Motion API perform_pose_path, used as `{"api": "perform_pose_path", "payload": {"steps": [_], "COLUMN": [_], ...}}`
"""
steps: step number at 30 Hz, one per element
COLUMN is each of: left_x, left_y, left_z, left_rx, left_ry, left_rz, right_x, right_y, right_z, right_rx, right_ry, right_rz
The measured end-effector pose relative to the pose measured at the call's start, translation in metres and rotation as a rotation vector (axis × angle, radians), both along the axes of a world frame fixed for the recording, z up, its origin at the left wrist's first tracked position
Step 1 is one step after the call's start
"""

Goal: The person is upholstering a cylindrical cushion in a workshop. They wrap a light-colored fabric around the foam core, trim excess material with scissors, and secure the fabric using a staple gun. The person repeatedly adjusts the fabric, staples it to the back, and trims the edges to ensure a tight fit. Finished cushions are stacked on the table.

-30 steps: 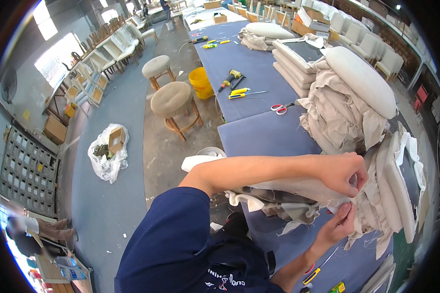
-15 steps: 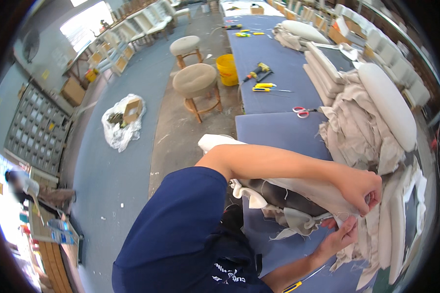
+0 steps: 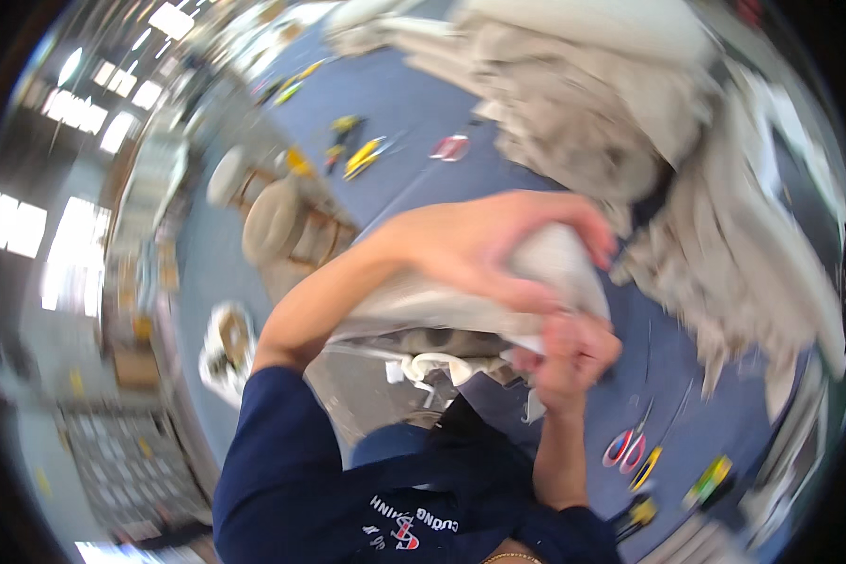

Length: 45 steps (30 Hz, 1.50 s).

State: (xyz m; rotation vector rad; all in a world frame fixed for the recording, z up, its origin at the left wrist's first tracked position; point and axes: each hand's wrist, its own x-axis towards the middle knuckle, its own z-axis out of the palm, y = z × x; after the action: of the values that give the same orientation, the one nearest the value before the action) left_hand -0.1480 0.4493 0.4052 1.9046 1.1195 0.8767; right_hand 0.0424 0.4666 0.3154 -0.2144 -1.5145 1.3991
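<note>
An upholstered pad (image 3: 442, 305) in pale beige fabric lies in front of me, its underside turned toward me with bunched cloth edges hanging. My left hand (image 3: 498, 244) reaches over it from the left, fingers and thumb spread around its rounded right end. Just below, my right hand (image 3: 573, 357) is closed, pinching the fabric edge at that end. Both hands are somewhat blurred. To the right of my right forearm lie red-handled scissors (image 3: 625, 449) and a yellow-handled screwdriver-like tool (image 3: 646, 468).
The blue table (image 3: 414, 188) carries a second pair of red-handled scissors (image 3: 450, 148), yellow-handled tools (image 3: 362, 158) and a power-tool-like object (image 3: 341, 141). Piled beige fabric (image 3: 573, 113) and padded panels fill the right side. Round stools (image 3: 274, 223) stand on the floor at left.
My view has turned and tilted, so the surroundings appear shifted. The pad's end now shows between my hands. My left hand has spread around it; my right still pinches the fabric.
</note>
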Motion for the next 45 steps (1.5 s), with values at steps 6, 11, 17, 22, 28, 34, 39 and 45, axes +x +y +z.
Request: {"api": "perform_pose_path", "payload": {"steps": [6, 11, 17, 22, 28, 34, 39, 45], "left_x": [0.01, 0.012, 0.015, 0.032, 0.056, 0.072, 0.089, 0.094], "left_y": [0.022, 0.045, 0.038, 0.033, 0.006, -0.02, -0.044, -0.048], "left_z": [0.004, -0.001, -0.008, -0.003, 0.003, 0.017, 0.021, 0.028], "left_rx": [-0.323, -0.326, -0.303, -0.277, -0.21, -0.148, -0.059, 0.022], "left_ry": [-0.115, -0.063, -0.096, -0.065, -0.01, -0.002, 0.099, 0.231], "left_rz": [0.156, 0.204, 0.319, 0.387, 0.389, 0.348, 0.36, 0.36], "right_x": [-0.004, -0.005, -0.011, -0.003, 0.029, 0.046, 0.058, 0.059], "right_y": [0.024, 0.038, 0.041, 0.036, 0.021, -0.009, -0.026, -0.033], "right_z": [-0.002, -0.01, -0.009, -0.007, 0.006, 0.017, 0.015, 0.017], "right_rx": [-0.17, -0.201, -0.245, -0.287, -0.041, -0.189, -0.12, -0.188], "right_ry": [0.14, 0.159, 0.188, 0.207, 0.029, 0.005, 0.024, -0.001], "right_rz": [0.121, 0.064, 0.018, 0.004, -0.105, -0.1, -0.09, -0.076]}}
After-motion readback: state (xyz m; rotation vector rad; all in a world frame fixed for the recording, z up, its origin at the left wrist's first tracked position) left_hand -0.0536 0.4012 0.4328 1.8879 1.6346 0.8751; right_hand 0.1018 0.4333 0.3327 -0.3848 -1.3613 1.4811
